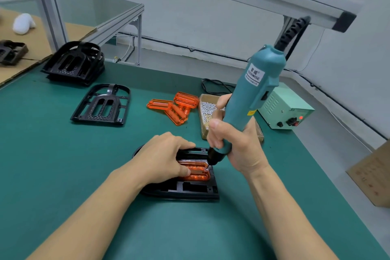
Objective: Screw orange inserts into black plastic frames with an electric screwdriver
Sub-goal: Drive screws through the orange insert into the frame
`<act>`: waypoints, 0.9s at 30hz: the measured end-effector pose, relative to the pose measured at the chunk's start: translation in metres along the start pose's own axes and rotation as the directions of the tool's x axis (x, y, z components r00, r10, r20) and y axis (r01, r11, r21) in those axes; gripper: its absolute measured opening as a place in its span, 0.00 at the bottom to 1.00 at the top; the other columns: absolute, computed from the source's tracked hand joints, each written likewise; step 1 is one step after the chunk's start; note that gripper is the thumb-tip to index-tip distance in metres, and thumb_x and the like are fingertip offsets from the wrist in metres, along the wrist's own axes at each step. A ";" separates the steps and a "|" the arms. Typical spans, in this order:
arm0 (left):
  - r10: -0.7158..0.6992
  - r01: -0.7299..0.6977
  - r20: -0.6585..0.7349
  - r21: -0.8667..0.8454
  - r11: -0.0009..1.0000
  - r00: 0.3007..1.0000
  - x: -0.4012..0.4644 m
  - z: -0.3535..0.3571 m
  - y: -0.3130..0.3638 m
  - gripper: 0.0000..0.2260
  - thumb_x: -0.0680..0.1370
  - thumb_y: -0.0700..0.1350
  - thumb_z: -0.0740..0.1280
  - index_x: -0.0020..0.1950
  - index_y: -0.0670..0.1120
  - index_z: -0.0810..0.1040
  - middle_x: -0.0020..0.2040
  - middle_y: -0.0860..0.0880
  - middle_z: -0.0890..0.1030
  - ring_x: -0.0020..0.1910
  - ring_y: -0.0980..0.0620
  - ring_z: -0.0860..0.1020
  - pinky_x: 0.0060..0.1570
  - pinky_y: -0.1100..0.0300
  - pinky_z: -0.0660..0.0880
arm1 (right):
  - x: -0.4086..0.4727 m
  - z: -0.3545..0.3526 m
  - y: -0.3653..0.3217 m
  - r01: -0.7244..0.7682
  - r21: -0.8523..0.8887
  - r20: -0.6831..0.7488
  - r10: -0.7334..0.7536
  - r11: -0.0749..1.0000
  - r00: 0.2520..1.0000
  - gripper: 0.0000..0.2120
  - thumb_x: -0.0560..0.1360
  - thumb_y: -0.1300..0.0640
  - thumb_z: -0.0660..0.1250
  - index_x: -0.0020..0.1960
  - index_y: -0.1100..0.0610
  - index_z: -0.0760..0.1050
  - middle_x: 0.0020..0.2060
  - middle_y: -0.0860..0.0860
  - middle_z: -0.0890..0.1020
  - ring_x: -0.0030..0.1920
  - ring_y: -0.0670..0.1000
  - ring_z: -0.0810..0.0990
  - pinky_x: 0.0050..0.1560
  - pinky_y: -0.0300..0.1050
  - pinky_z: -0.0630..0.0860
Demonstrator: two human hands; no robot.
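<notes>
- Black frame (pixel 190 190): flat, ribbed, matte plastic, lying on the green mat (pixel 63 175) at lower centre, between both hands.
- Screwdriver (pixel 251 99): teal, smooth-bodied, leaning toward upper right; right hand (pixel 236 143) has its fingers wrapped round the lower grip, tip down on a screw (pixel 206 168).
- Left hand (pixel 166 158): fingers pressing flat on the insert.
- Orange insert (pixel 197 172): glossy, translucent, long axis left-to-right; the screw sits at its right end, nearer the right hand.

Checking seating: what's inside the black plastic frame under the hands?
An orange translucent insert sits in the black plastic frame. The left hand presses it and hides its left part. The teal electric screwdriver, in the right hand, covers the screw.
</notes>
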State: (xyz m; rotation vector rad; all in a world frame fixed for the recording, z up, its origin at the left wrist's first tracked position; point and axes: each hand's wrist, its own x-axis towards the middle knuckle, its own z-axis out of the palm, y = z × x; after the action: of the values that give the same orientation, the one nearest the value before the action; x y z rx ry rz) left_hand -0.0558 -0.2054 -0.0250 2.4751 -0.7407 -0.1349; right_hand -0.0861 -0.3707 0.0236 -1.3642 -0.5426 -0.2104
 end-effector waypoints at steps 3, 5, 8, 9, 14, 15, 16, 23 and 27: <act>0.003 -0.002 0.011 -0.013 1.000 1.000 -0.001 0.001 0.000 0.22 0.66 0.53 0.73 0.60 0.61 0.77 0.52 0.56 0.81 0.54 0.53 0.76 0.53 0.53 0.75 | 0.001 0.002 0.000 -0.021 0.018 -0.008 0.021 1.000 1.000 0.11 0.68 0.63 0.67 0.48 0.51 0.73 0.25 0.50 0.69 0.21 0.48 0.66 0.29 0.38 0.69; 0.004 -0.003 0.024 -0.013 1.000 1.000 0.000 0.000 0.000 0.23 0.66 0.54 0.73 0.61 0.62 0.76 0.53 0.56 0.81 0.54 0.53 0.76 0.53 0.53 0.75 | 0.004 0.004 0.000 -0.032 0.014 0.024 0.032 0.999 0.999 0.12 0.68 0.63 0.67 0.48 0.51 0.74 0.24 0.50 0.69 0.21 0.48 0.66 0.29 0.38 0.69; -0.017 0.017 0.025 0.019 1.000 1.000 0.000 0.001 -0.001 0.27 0.67 0.56 0.72 0.65 0.64 0.73 0.57 0.57 0.79 0.57 0.51 0.74 0.56 0.52 0.73 | 0.005 0.006 -0.002 -0.019 0.010 0.036 0.019 1.000 0.999 0.13 0.67 0.63 0.67 0.49 0.51 0.75 0.23 0.49 0.69 0.21 0.48 0.65 0.29 0.38 0.68; -0.030 0.030 0.025 0.029 0.999 0.999 0.000 0.002 -0.001 0.28 0.67 0.56 0.73 0.66 0.63 0.72 0.59 0.56 0.78 0.59 0.50 0.73 0.58 0.52 0.72 | 0.006 0.006 -0.003 -0.006 0.026 0.015 0.006 1.000 1.000 0.13 0.66 0.63 0.67 0.49 0.51 0.75 0.23 0.49 0.69 0.21 0.48 0.65 0.28 0.38 0.68; -0.060 0.059 0.037 0.033 0.998 0.997 -0.001 0.001 -0.001 0.30 0.67 0.56 0.73 0.69 0.62 0.70 0.62 0.54 0.75 0.63 0.50 0.71 0.62 0.52 0.69 | 0.017 -0.015 -0.025 0.179 0.246 -0.215 -0.127 0.953 0.968 0.15 0.65 0.64 0.63 0.51 0.56 0.69 0.23 0.46 0.67 0.21 0.45 0.64 0.27 0.36 0.67; -0.063 0.062 0.040 0.036 0.997 0.997 -0.001 0.001 0.000 0.30 0.67 0.56 0.73 0.69 0.62 0.70 0.62 0.54 0.75 0.62 0.51 0.70 0.62 0.53 0.69 | 0.019 -0.021 -0.028 0.223 0.247 -0.274 -0.153 0.943 0.950 0.14 0.66 0.64 0.63 0.50 0.55 0.69 0.24 0.45 0.67 0.22 0.44 0.65 0.28 0.37 0.68; -0.064 0.063 0.041 0.039 0.997 0.997 -0.001 0.000 0.000 0.30 0.67 0.56 0.72 0.69 0.62 0.69 0.62 0.55 0.75 0.62 0.52 0.70 0.62 0.54 0.69 | 0.020 -0.025 -0.030 0.257 0.232 -0.341 -0.169 0.938 0.925 0.13 0.67 0.64 0.64 0.49 0.55 0.68 0.24 0.46 0.66 0.22 0.44 0.66 0.29 0.38 0.69; -0.008 0.009 0.008 -0.101 0.995 1.000 -0.002 -0.014 0.009 0.21 0.71 0.54 0.71 0.65 0.58 0.75 0.64 0.62 0.74 0.63 0.61 0.67 0.64 0.63 0.63 | 0.010 -0.034 -0.013 0.349 0.054 -0.668 -0.226 0.935 0.709 0.13 0.74 0.62 0.66 0.56 0.53 0.69 0.30 0.49 0.68 0.28 0.47 0.70 0.38 0.43 0.71; -0.017 -0.023 -0.185 -0.213 0.977 0.982 0.023 -0.033 0.021 0.11 0.73 0.47 0.71 0.55 0.56 0.82 0.50 0.63 0.79 0.52 0.64 0.74 0.57 0.65 0.67 | 0.007 -0.043 -0.010 0.349 -0.019 -0.725 -0.253 0.937 0.641 0.13 0.74 0.61 0.67 0.55 0.52 0.69 0.28 0.48 0.69 0.28 0.47 0.69 0.39 0.44 0.70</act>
State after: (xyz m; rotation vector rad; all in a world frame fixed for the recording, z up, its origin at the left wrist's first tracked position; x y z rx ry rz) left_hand -0.0388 -0.2169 0.0152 2.2450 -0.6158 0.0183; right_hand -0.0740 -0.4129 0.0310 -0.9440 -0.0976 -0.9409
